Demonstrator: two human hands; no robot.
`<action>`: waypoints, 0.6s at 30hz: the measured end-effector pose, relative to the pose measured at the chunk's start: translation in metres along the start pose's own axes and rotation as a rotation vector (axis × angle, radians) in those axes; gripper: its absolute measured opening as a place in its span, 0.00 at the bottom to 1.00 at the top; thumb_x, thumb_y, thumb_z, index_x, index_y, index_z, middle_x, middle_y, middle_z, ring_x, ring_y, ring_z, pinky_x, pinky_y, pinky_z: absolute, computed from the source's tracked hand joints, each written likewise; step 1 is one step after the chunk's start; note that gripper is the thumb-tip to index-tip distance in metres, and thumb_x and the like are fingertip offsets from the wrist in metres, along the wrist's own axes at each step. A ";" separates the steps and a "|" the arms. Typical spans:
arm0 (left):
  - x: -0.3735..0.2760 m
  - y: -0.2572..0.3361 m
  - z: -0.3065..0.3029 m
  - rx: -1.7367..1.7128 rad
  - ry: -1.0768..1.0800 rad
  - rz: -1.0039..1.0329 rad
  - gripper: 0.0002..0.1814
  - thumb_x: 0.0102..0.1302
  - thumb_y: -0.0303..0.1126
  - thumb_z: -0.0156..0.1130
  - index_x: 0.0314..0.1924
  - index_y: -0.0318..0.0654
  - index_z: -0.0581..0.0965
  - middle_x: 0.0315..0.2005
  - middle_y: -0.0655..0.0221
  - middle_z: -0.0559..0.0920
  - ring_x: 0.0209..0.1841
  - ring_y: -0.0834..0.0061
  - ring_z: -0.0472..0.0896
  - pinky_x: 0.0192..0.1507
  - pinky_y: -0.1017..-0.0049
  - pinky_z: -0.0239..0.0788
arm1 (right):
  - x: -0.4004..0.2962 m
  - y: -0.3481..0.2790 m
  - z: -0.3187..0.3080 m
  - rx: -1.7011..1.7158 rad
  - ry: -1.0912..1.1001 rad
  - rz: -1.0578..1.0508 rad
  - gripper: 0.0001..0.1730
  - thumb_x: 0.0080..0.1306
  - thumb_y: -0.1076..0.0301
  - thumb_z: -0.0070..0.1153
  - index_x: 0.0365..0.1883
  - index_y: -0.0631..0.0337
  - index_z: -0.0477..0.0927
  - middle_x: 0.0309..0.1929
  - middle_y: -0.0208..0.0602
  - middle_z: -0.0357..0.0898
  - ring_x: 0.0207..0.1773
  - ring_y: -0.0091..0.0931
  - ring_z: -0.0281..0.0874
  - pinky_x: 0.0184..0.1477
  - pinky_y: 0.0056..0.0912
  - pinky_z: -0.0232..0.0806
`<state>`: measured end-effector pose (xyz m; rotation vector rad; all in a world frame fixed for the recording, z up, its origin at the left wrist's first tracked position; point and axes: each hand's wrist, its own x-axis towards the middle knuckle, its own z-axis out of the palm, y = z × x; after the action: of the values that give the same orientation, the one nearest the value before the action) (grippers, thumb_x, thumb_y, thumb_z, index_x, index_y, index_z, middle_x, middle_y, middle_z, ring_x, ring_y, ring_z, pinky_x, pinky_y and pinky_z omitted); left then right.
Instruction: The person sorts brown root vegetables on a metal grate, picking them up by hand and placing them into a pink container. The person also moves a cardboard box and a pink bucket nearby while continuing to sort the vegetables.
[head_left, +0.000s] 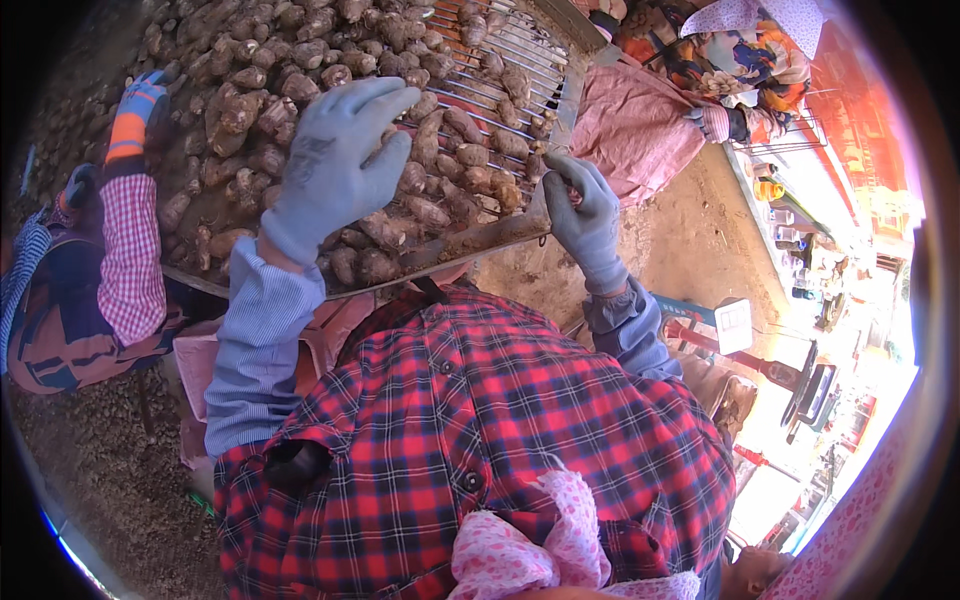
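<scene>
Small brown taro corms lie heaped on a sorting table with a slatted metal grate. My left hand, in a grey glove, is raised over the near part of the heap. Its fingers curve forward, with the thumb apart from them. A bit of brown shows between them, but whether it is gripped is unclear. At the grate's right corner is my right hand, also gloved, its fingers curled and its thumb near the forefinger. Whatever may be inside that curl is hidden. Loose corms rest on the bars between my hands.
A metal rim borders the table nearest me. At left, a co-worker's gloved hand reaches into the heap. Another person's gloved hand is by a pink woven sack at right. A platform scale stands beyond my right elbow.
</scene>
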<state>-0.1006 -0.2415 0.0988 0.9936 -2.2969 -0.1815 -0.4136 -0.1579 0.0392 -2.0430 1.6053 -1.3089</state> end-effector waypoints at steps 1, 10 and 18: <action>0.002 -0.007 0.013 0.035 -0.046 0.019 0.23 0.71 0.34 0.67 0.66 0.44 0.83 0.65 0.60 0.83 0.69 0.52 0.78 0.73 0.54 0.67 | 0.002 -0.001 0.002 -0.004 -0.025 -0.003 0.13 0.69 0.78 0.67 0.53 0.65 0.87 0.44 0.49 0.89 0.46 0.43 0.89 0.49 0.38 0.79; -0.066 -0.025 0.015 0.275 -0.259 -0.226 0.32 0.66 0.40 0.72 0.71 0.52 0.79 0.63 0.64 0.82 0.68 0.56 0.76 0.70 0.53 0.65 | 0.000 0.014 -0.006 -0.164 -0.246 -0.053 0.21 0.69 0.67 0.67 0.60 0.59 0.85 0.59 0.45 0.84 0.58 0.46 0.84 0.60 0.47 0.76; -0.139 -0.019 -0.010 0.257 -0.046 -0.696 0.31 0.63 0.32 0.72 0.68 0.51 0.80 0.66 0.60 0.80 0.67 0.54 0.79 0.68 0.52 0.70 | 0.006 0.006 0.005 -0.216 -0.581 0.024 0.36 0.66 0.55 0.71 0.71 0.55 0.77 0.66 0.48 0.80 0.65 0.47 0.80 0.64 0.51 0.74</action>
<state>-0.0101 -0.1568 0.0320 1.9131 -1.9521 -0.1927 -0.4141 -0.1670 0.0357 -2.2327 1.5237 -0.4660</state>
